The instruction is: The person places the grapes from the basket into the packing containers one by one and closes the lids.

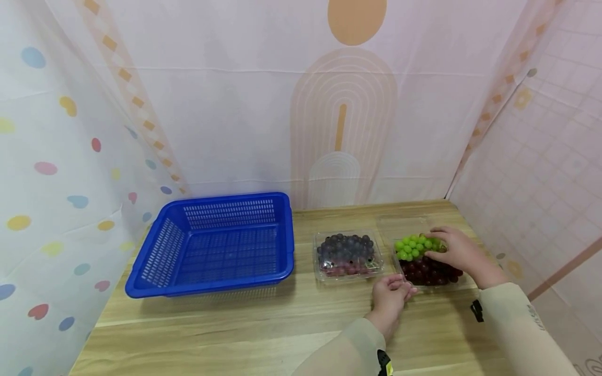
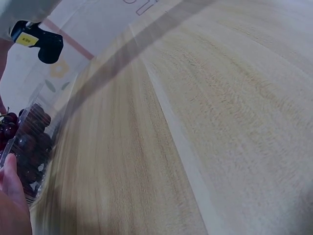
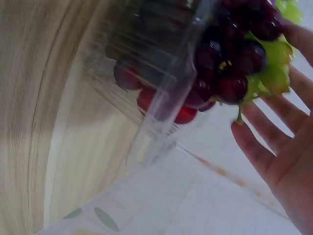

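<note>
A bunch of green grapes lies on top of dark red grapes in a clear plastic container at the right of the table. From the right side, my right hand holds the green bunch, its fingers spread around it. In the right wrist view the green grapes show between the dark ones and my fingers. My left hand grips the container at its near left corner. A digit of it lies along the wall in the left wrist view.
A second clear box of dark grapes sits just left of the container. Further left stands a blue plastic basket with slotted sides. Patterned curtains enclose the wooden table at the back and both sides.
</note>
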A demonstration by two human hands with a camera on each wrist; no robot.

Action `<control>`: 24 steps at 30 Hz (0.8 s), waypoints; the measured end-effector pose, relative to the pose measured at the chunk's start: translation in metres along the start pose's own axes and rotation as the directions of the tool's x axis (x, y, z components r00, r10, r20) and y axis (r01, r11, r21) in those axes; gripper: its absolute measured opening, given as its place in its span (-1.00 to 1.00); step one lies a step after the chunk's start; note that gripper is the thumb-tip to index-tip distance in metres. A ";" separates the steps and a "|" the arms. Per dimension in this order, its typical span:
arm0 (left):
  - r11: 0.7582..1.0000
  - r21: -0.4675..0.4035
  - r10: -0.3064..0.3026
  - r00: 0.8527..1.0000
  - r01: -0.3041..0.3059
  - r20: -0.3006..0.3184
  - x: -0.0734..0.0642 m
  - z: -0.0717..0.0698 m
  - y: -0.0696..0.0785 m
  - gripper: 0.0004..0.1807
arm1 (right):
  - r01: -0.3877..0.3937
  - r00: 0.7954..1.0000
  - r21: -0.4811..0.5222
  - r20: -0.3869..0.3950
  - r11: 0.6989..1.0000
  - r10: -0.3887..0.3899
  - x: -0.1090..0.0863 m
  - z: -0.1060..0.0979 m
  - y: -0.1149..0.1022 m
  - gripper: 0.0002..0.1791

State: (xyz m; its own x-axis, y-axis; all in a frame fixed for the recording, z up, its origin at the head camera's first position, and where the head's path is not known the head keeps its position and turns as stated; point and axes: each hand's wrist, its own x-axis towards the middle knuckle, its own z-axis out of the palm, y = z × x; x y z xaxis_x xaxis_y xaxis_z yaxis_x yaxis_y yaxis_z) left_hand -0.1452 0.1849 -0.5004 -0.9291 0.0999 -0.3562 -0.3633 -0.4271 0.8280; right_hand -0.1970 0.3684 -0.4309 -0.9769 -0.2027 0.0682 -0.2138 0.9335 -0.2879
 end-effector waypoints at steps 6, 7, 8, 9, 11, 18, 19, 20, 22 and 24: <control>1.000 -0.026 -0.007 1.000 0.006 -0.014 0.000 0.002 0.000 -0.79 | 0.019 0.998 0.118 0.063 0.993 -0.027 -0.008 -0.009 0.004 -0.40; 0.999 -0.033 -0.011 1.000 0.011 -0.017 0.000 0.003 0.000 -0.79 | 0.023 0.997 0.130 0.065 0.991 -0.032 -0.009 -0.009 0.004 -0.39; 0.999 -0.034 -0.011 1.000 0.010 -0.018 0.001 0.003 0.000 -0.79 | 0.029 0.997 0.143 0.065 0.989 -0.038 -0.009 -0.010 0.005 -0.40; 0.999 -0.032 -0.007 1.000 0.007 -0.016 0.001 0.003 -0.001 -0.79 | 0.032 0.997 0.154 0.062 0.987 -0.042 -0.009 -0.010 0.006 -0.42; 1.000 -0.030 -0.006 1.000 0.005 -0.016 0.001 0.003 -0.002 -0.80 | 0.032 0.998 0.179 0.050 0.983 -0.042 -0.009 -0.010 0.007 -0.47; 1.000 0.014 -0.009 1.000 0.009 -0.018 0.000 0.004 -0.002 -0.83 | 0.002 1.000 0.163 0.022 0.987 -0.006 -0.008 -0.012 0.006 -0.54; 1.000 0.023 -0.005 1.000 0.006 -0.018 -0.001 0.004 -0.002 -0.83 | 0.002 1.000 0.141 0.019 0.990 -0.005 -0.007 -0.012 0.006 -0.54; 1.000 0.025 -0.003 1.000 0.004 -0.021 -0.001 0.004 -0.002 -0.83 | -0.004 1.000 0.114 0.016 0.994 0.002 -0.007 -0.012 0.006 -0.55; 1.000 0.019 0.007 1.000 -0.006 -0.026 -0.001 0.005 -0.002 -0.83 | -0.013 1.000 0.060 0.017 0.998 0.012 -0.006 -0.012 0.005 -0.56; 1.000 0.017 0.017 0.999 -0.016 -0.030 -0.001 0.005 -0.002 -0.82 | -0.011 1.000 0.010 0.017 1.000 0.011 -0.006 -0.010 0.005 -0.56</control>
State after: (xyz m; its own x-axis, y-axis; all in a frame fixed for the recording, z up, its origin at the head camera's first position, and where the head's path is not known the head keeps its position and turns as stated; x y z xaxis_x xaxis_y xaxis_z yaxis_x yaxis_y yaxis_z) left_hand -0.1437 0.1903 -0.4995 -0.9326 0.0654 -0.3550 -0.3491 -0.4130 0.8412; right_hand -0.1918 0.3773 -0.4227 -0.9791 -0.1974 0.0488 -0.2029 0.9326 -0.2986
